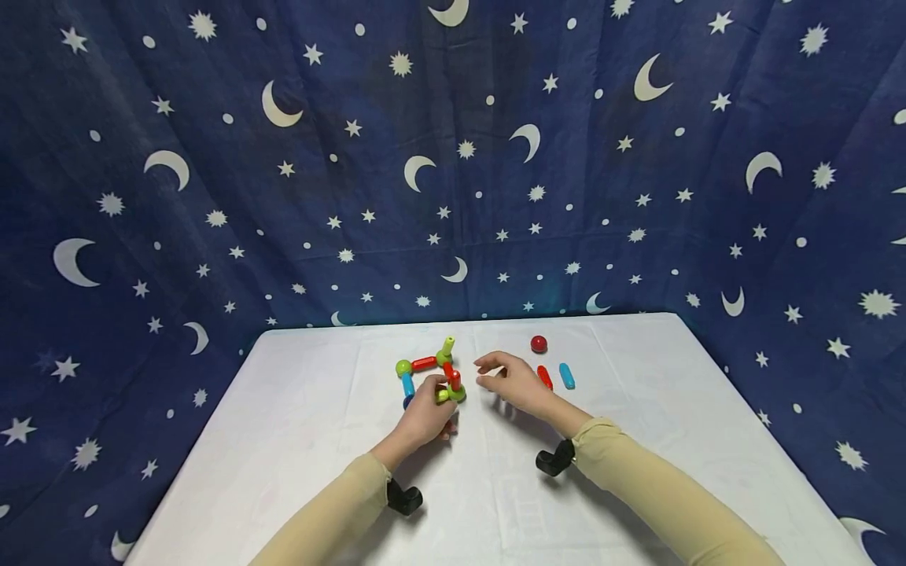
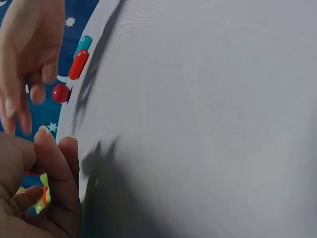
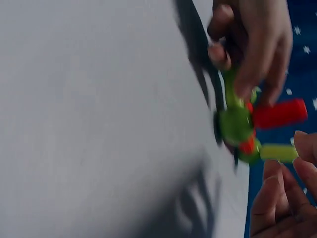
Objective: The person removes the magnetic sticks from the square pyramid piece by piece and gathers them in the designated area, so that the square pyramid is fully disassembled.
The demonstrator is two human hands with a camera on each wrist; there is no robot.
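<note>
A square frame of rods and balls stands on the table. My left hand [image 1: 425, 413] pinches its near yellow-green rod [image 3: 232, 91] between thumb and fingers, beside a green ball [image 3: 235, 125]. From that ball a red rod [image 1: 455, 380] sticks up. Another yellow-green rod [image 1: 448, 346] rises from the far green ball [image 1: 443, 359]. A red rod [image 1: 425, 363], a green ball [image 1: 403, 367] and a blue rod [image 1: 407, 385] form the other sides; a dark blue ball is mostly hidden by my left hand. My right hand [image 1: 517, 384] hovers to the right of the frame, fingers loosely bent, holding nothing.
Right of my right hand lie a loose red rod [image 1: 544, 376] and a light blue rod [image 1: 567, 375]. A red ball [image 1: 539, 343] sits behind them. The white table [image 1: 283, 456] ends at a dark blue curtain [image 1: 453, 196] with moons and stars.
</note>
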